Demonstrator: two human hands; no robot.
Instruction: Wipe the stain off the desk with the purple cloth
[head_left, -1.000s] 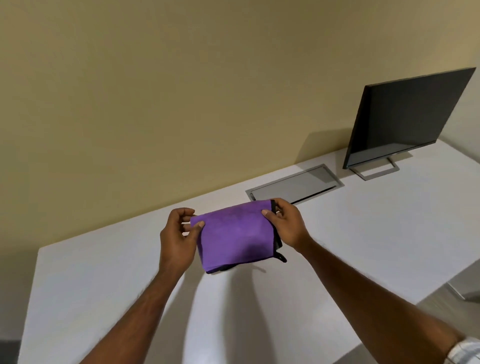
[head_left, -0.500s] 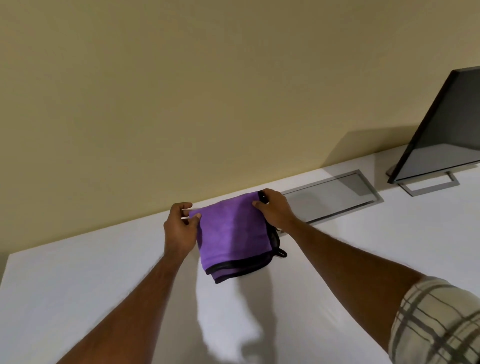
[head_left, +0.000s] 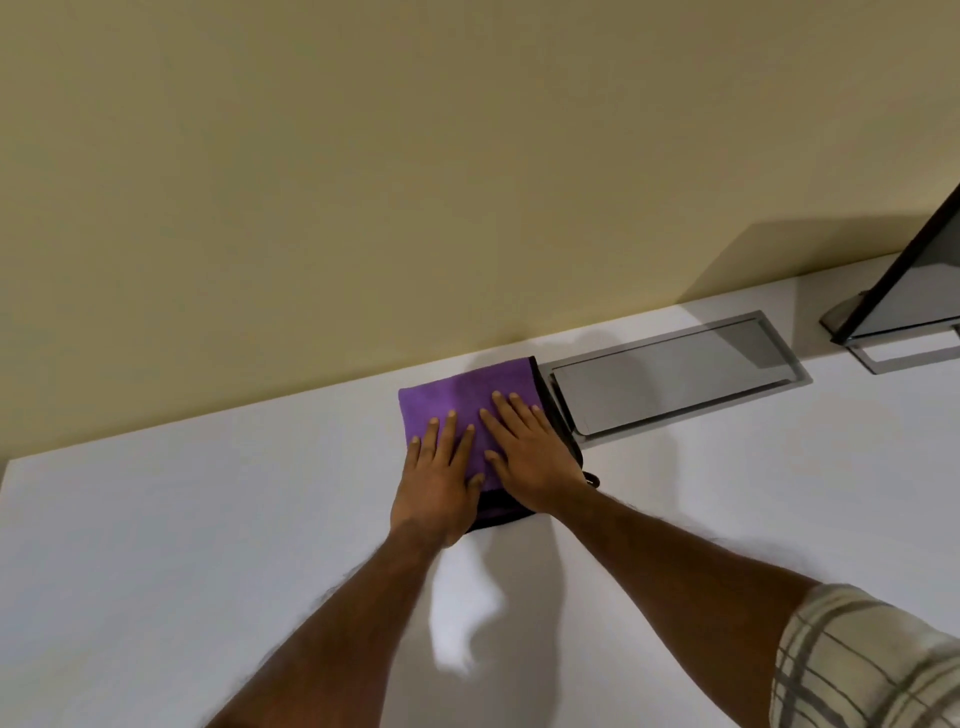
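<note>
The folded purple cloth (head_left: 457, 391), edged in black, lies flat on the white desk (head_left: 208, 545) close to the back wall. My left hand (head_left: 439, 480) rests palm down on the cloth's near left part, fingers spread. Beside it, my right hand (head_left: 530, 457) presses flat on the right part of the cloth, fingers pointing toward the wall. Neither hand grips the cloth; both lie on top of it. No stain shows on the desk; whatever is under the cloth is hidden.
A grey metal cable flap (head_left: 675, 379) is set into the desk directly right of the cloth. A dark monitor (head_left: 914, 291) on a grey stand (head_left: 904, 356) stands at the far right. The beige wall runs along the desk's back edge.
Both hands lowered the cloth, which they held up by its top corners, onto the desk and now lie flat on it. The view has shifted left and closer.
</note>
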